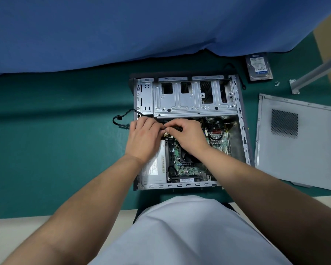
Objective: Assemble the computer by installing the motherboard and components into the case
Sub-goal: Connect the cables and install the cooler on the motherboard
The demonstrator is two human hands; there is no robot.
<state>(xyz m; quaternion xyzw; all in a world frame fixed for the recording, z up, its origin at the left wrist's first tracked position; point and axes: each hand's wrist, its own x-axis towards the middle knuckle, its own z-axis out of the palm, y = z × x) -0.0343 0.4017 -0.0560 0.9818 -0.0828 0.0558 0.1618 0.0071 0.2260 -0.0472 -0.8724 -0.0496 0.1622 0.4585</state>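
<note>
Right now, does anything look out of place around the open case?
A black cable loops out over the left wall of the case onto the green mat. The hard drive lies outside.

Bare metal, green board, matt cloth

The case (189, 96) is dull grey stamped sheet metal, as is the loose side panel (294, 142) (its vent a fine perforated mesh). The motherboard (185, 165) is glossy green laminate. The tabletop (65, 140) looks like smooth matt teal covering; the blue drape (122, 25) is soft cloth.
</note>
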